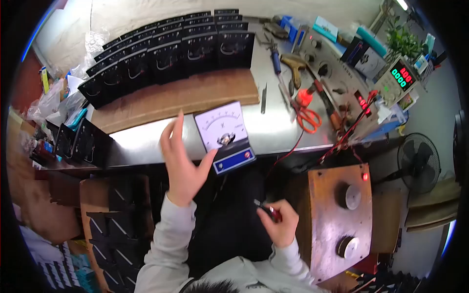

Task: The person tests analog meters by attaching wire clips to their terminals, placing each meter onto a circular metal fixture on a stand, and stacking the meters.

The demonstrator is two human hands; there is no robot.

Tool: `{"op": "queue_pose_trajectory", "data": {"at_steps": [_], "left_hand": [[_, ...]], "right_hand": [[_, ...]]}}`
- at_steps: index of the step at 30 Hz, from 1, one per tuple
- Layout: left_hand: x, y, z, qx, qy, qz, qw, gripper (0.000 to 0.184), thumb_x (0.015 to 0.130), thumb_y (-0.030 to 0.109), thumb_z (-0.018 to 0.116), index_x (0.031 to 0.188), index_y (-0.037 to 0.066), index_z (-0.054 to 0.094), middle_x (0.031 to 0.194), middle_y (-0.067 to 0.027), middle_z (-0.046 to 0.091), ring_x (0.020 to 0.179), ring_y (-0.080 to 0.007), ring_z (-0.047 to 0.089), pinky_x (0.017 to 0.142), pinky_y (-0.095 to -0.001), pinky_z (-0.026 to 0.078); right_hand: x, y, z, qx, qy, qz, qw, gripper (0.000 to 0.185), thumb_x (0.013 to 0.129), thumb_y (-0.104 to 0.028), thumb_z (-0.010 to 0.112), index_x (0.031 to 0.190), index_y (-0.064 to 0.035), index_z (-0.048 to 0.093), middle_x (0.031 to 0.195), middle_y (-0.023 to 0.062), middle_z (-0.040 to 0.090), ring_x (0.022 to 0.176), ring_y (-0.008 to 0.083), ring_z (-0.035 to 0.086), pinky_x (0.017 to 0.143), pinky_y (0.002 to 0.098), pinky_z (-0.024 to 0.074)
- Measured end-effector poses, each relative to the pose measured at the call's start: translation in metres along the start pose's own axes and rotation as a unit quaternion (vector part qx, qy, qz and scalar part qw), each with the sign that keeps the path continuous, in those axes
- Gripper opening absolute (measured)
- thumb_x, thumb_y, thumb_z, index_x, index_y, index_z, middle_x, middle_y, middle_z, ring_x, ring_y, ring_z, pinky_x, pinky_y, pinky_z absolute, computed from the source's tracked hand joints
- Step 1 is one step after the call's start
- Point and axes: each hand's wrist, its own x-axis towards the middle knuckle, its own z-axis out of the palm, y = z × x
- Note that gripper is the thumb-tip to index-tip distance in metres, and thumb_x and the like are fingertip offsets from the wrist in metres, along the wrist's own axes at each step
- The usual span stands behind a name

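A panel meter (222, 119) with a white dial face and a blue strip along its lower part lies at the front edge of the metal bench. Its round movement shows at the middle of the face. Beside its left side is my left hand (184, 163), fingers spread and thumb at the meter's lower left corner; whether it touches is hard to tell. Over my lap, below the meter, my right hand (281, 223) is closed around a small red-handled tool (274, 214) with a dark tip. Its exact kind is unclear.
Rows of black meter housings (166, 58) stand behind a brown board (181, 95). Orange scissors (308, 118), a glue gun (294, 66) and a power supply (398, 80) lie rightward. A wooden box with metal knobs (317, 219) stands right; stacked black pieces (119, 229) sit left.
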Motion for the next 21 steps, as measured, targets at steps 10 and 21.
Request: {"op": "queue_pose_trajectory", "data": {"at_steps": [10,21], "left_hand": [[0.032,-0.034,0.027,-0.332,-0.262,-0.055,0.905,0.108,0.071,0.006,0.085,0.159,0.008,0.022,0.142,-0.0183,0.051,0.136,-0.0306,0.048,0.117,-0.0424,0.033],[0.029,-0.042,0.030,-0.274,-0.255,-0.007,0.927,0.110,0.075,0.013,0.084,0.161,0.005,0.015,0.144,-0.0211,0.051,0.138,-0.0327,0.046,0.118,-0.0431,0.030]], "right_hand": [[0.071,-0.042,0.060,0.024,0.013,-0.195,0.980,0.023,0.078,0.001,0.082,0.085,-0.0010,0.060,0.071,0.0097,0.055,0.056,0.0247,0.057,0.052,0.0327,0.0449],[0.065,-0.045,0.059,0.014,0.010,-0.138,0.990,0.025,0.075,0.003,0.083,0.080,-0.0004,0.058,0.070,0.0105,0.054,0.057,0.0247,0.057,0.053,0.0330,0.0455]]}}
